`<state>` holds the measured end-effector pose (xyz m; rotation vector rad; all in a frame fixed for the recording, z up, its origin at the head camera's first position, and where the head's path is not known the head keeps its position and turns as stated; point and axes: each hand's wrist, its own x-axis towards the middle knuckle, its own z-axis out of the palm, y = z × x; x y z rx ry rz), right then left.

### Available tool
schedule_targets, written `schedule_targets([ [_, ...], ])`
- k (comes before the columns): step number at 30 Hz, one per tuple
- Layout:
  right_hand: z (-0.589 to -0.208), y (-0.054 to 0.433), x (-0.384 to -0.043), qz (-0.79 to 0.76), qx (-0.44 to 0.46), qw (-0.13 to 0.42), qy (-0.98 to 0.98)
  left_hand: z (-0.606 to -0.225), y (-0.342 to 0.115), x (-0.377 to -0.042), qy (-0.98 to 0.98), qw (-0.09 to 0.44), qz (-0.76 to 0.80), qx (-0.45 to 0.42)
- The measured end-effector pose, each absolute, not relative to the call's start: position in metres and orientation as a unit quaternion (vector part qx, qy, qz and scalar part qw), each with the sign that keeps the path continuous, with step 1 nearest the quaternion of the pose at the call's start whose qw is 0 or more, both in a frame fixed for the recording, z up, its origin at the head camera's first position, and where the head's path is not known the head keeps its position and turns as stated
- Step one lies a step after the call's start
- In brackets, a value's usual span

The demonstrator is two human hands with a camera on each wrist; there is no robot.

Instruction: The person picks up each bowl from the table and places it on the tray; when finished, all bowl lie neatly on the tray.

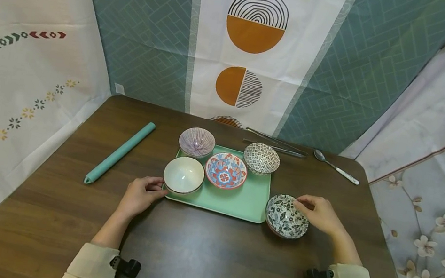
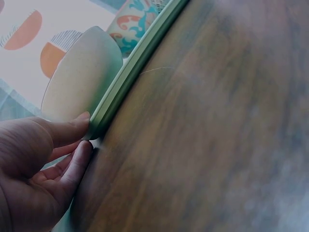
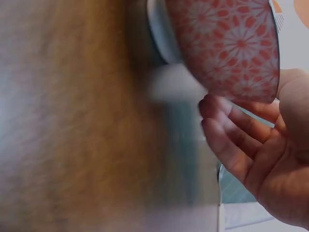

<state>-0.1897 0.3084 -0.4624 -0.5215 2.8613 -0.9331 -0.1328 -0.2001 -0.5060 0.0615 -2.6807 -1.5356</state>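
Observation:
At the near left corner of a green tray (image 1: 234, 207), my left hand (image 1: 141, 196) pinches the rim between thumb and fingers, as the left wrist view shows. Just above that corner a plain white bowl (image 1: 184, 175) sits on the tray. My right hand (image 1: 320, 213) holds the rim of a bowl with dark leaves inside (image 1: 287, 217), right of the tray's near right corner. Its outer wall (image 3: 231, 46) has red and white flowers in the right wrist view. Whether this bowl touches the table cannot be told.
Also at the tray are a red-and-blue bowl (image 1: 226, 171), a purple-striped bowl (image 1: 197, 141) and a brown-patterned bowl (image 1: 261, 158). A rolled teal mat (image 1: 120, 153) lies left. Chopsticks (image 1: 277, 141) and a spoon (image 1: 335, 168) lie along the back right of the brown table (image 1: 197, 254).

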Motion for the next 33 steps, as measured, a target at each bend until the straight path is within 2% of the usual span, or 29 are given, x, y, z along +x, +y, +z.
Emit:
schedule_targets([
  [13,-0.472,0.309,-0.187,-0.343,-0.172,-0.033,0.923,-0.506,-0.204,-0.132,-0.867,0.026,-0.496,0.029],
  [22,-0.454,0.272,-0.197,-0.363,-0.150,-0.013,0.919,-0.508,-0.204,-0.133,-0.864,0.023,-0.502,0.034],
  [28,-0.464,0.246,-0.199,-0.365,-0.163,0.008,0.917,-0.509,-0.201,-0.134,-0.862,0.019,-0.505,0.033],
  [33,-0.472,0.237,-0.196,-0.366,-0.154,0.005,0.918,-0.510,-0.199,-0.134,-0.863,0.019,-0.504,0.030],
])
